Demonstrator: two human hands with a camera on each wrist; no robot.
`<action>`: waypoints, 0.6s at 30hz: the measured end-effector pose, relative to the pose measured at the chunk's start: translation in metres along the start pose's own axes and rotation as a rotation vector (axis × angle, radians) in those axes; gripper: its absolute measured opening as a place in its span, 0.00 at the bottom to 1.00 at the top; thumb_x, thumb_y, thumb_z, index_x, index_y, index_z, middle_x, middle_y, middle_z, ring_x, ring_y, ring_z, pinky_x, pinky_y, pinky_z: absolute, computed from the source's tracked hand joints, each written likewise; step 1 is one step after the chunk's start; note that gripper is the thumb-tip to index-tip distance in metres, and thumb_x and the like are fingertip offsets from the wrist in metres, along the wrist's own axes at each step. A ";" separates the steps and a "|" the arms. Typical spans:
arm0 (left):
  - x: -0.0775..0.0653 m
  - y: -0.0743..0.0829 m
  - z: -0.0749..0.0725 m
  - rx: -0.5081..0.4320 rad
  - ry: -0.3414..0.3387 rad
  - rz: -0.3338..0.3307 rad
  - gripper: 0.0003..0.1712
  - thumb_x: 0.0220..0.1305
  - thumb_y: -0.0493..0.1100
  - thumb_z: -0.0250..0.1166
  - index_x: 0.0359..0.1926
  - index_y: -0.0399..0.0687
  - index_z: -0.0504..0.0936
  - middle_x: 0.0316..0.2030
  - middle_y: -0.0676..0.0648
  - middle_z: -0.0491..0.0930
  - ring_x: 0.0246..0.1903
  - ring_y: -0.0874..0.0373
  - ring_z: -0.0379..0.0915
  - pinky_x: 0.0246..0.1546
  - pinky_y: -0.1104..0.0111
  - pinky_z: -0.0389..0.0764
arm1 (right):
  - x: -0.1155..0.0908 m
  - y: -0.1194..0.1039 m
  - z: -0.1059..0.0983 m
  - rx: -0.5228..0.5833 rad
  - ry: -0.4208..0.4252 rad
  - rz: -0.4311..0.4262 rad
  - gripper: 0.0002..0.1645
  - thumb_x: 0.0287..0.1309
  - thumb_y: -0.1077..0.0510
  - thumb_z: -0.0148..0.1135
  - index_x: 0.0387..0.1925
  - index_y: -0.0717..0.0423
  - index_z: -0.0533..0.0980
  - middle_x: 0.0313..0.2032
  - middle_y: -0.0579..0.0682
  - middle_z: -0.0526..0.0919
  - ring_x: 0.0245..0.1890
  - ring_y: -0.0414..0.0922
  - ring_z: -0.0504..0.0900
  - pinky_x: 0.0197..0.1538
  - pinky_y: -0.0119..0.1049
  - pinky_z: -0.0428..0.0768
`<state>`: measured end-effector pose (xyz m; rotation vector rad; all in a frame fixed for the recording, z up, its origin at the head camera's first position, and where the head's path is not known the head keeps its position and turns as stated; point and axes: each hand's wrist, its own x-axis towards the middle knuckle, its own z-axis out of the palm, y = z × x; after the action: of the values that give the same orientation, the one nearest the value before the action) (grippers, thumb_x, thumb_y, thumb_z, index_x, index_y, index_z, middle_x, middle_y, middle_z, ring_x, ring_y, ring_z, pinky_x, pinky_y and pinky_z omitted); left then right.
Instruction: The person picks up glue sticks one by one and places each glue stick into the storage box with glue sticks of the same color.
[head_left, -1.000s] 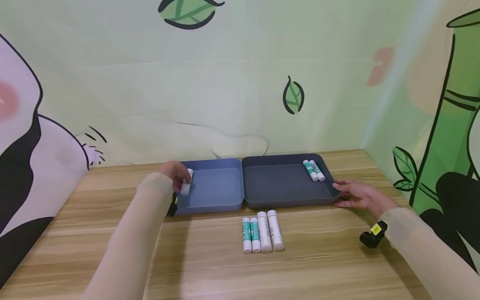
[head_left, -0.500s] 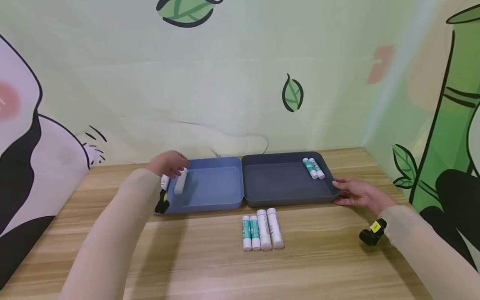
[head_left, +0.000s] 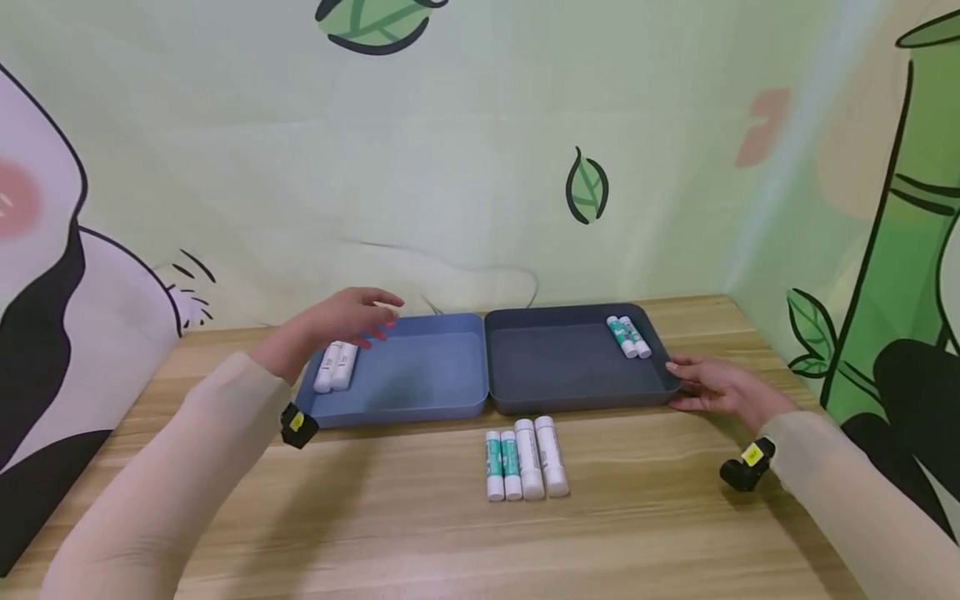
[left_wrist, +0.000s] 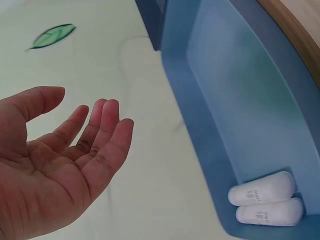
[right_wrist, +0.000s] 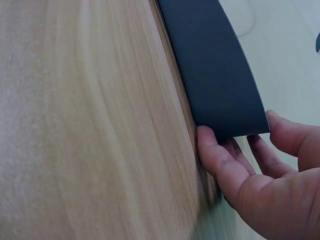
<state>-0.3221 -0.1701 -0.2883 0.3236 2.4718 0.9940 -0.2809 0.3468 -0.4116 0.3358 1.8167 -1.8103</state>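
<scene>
My left hand (head_left: 348, 321) hovers over the back left of the blue tray (head_left: 427, 408), fingers spread, holding nothing; the left wrist view shows its palm and relaxed fingers (left_wrist: 102, 160). Two white glue sticks (head_left: 335, 367) lie side by side at the tray's left end. To the right, a dark grey tray (head_left: 570, 402) carries two smaller green-and-white glue sticks (head_left: 628, 337) near its right wall. My right hand (head_left: 712, 386) holds this tray's front right corner, the thumb at the rim and a finger low by the base (right_wrist: 212, 145).
In front of the trays, two green-labelled glue sticks (head_left: 502, 465) and two larger white glue sticks (head_left: 542, 458) lie in a row on the wooden table (head_left: 420, 533). The trays stand side by side. A printed backdrop (head_left: 465, 167) rises behind the table.
My left hand has let go of a white glue stick, which now lies against another in the blue tray's left end. The hand has risen and opened. My right hand stays put.
</scene>
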 end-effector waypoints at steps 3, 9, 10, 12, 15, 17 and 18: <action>-0.007 0.006 0.001 -0.013 0.028 0.028 0.30 0.79 0.47 0.50 0.75 0.41 0.62 0.67 0.33 0.72 0.60 0.43 0.75 0.64 0.51 0.80 | 0.000 0.000 0.000 -0.012 -0.002 0.000 0.47 0.79 0.54 0.46 0.80 0.62 0.29 0.50 0.48 0.72 0.39 0.33 0.80 0.48 0.38 0.88; -0.024 0.021 0.005 -0.073 0.035 0.062 0.31 0.79 0.46 0.50 0.77 0.43 0.59 0.70 0.32 0.69 0.61 0.43 0.74 0.67 0.49 0.77 | 0.000 0.000 0.001 0.027 -0.002 0.006 0.48 0.78 0.55 0.47 0.80 0.61 0.29 0.40 0.42 0.76 0.38 0.34 0.81 0.46 0.38 0.89; -0.028 0.023 0.007 -0.088 0.030 0.068 0.31 0.79 0.45 0.50 0.77 0.43 0.59 0.70 0.32 0.69 0.63 0.42 0.73 0.68 0.48 0.77 | 0.000 0.001 0.001 0.034 -0.003 0.005 0.48 0.78 0.55 0.47 0.80 0.60 0.29 0.40 0.42 0.77 0.38 0.34 0.82 0.46 0.38 0.89; -0.036 0.028 0.011 -0.118 0.016 0.084 0.32 0.79 0.45 0.50 0.78 0.43 0.58 0.71 0.32 0.68 0.65 0.40 0.71 0.69 0.47 0.75 | -0.001 0.001 0.002 0.043 -0.005 0.002 0.49 0.77 0.55 0.49 0.80 0.60 0.29 0.39 0.41 0.77 0.38 0.34 0.82 0.46 0.38 0.89; -0.048 0.035 0.018 -0.157 -0.004 0.098 0.32 0.79 0.44 0.50 0.78 0.43 0.57 0.71 0.33 0.66 0.66 0.39 0.69 0.70 0.47 0.74 | -0.001 0.002 0.002 0.048 -0.010 -0.001 0.50 0.77 0.55 0.50 0.80 0.60 0.29 0.39 0.41 0.77 0.38 0.34 0.82 0.46 0.38 0.89; -0.054 0.037 0.023 -0.179 -0.017 0.108 0.32 0.78 0.43 0.50 0.78 0.42 0.56 0.71 0.32 0.66 0.66 0.39 0.69 0.70 0.47 0.74 | -0.001 0.002 0.002 0.050 -0.011 -0.002 0.51 0.77 0.55 0.50 0.80 0.61 0.28 0.40 0.41 0.76 0.38 0.34 0.82 0.46 0.38 0.89; -0.057 0.037 0.026 -0.186 -0.025 0.111 0.32 0.79 0.43 0.50 0.78 0.42 0.57 0.72 0.33 0.65 0.66 0.39 0.69 0.70 0.48 0.74 | -0.001 0.002 0.002 0.053 -0.012 -0.002 0.51 0.77 0.55 0.50 0.80 0.60 0.28 0.40 0.42 0.76 0.38 0.34 0.82 0.46 0.38 0.89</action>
<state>-0.2576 -0.1498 -0.2603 0.4120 2.3379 1.2478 -0.2789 0.3455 -0.4124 0.3428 1.7642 -1.8599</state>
